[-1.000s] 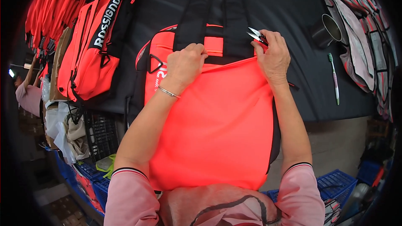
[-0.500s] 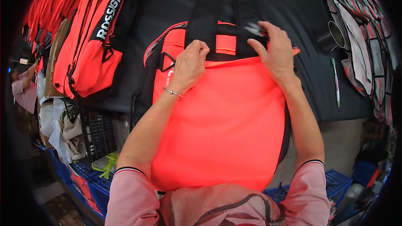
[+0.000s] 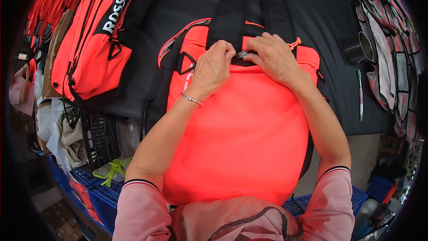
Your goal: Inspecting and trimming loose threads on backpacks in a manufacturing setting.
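A bright coral backpack [image 3: 240, 129] lies flat on a dark table [image 3: 187, 0], its two black shoulder straps [image 3: 227, 13] running away from me. My left hand [image 3: 213, 69] pinches the bag's top edge at the base of the left strap. My right hand [image 3: 273, 56] is closed on small metal snips [image 3: 243, 54], whose tip pokes out between the two hands at the same seam. The hands nearly touch. An orange zipper pull [image 3: 294, 43] sits just beyond my right hand.
A stack of matching coral and black backpacks [image 3: 96, 40] lies at the left. A metal cup [image 3: 364, 47], a green and white brush [image 3: 360, 93] and striped fabric pieces [image 3: 394, 49] are at the right. Black [image 3: 100, 138] and blue crates [image 3: 96, 192] stand below the table edge.
My right hand has carried the snips left from the bag's right corner to the middle of the top edge. My left hand shifted right to meet it.
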`<state>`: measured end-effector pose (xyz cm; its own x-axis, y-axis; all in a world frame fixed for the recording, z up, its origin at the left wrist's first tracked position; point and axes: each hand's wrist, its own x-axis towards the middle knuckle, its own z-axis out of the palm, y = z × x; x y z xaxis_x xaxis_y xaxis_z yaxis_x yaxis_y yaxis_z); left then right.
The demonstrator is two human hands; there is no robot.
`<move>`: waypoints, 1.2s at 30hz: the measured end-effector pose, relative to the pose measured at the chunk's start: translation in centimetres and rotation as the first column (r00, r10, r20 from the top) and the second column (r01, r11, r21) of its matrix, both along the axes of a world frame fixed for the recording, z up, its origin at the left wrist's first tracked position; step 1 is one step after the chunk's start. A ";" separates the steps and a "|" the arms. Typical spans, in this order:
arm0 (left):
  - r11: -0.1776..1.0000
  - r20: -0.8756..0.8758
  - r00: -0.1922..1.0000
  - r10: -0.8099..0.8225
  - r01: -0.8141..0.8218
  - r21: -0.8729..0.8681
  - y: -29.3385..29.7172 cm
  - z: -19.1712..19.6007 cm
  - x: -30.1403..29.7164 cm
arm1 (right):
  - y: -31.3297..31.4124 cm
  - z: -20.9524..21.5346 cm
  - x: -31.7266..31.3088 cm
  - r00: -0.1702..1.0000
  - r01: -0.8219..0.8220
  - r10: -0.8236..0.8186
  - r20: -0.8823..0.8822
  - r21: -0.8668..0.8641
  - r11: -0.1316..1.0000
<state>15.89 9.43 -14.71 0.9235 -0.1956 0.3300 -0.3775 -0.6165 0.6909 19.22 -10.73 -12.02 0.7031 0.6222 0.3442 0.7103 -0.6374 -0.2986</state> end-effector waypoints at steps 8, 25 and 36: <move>0.965 0.076 0.993 -0.093 0.109 -0.240 -0.2 1.1 -3.1 | -0.8 -0.3 -0.7 0.946 0.241 -0.204 -0.250 0.129 0.962; 0.916 0.349 0.923 -0.160 0.007 0.401 5.1 3.7 -1.7 | -1.5 0.1 -2.4 0.839 0.269 -0.057 -0.541 0.321 0.908; 0.838 0.317 0.948 0.017 -0.187 0.512 4.1 2.5 -1.0 | -1.2 -0.4 -2.7 0.929 0.131 -0.060 -0.365 0.175 0.976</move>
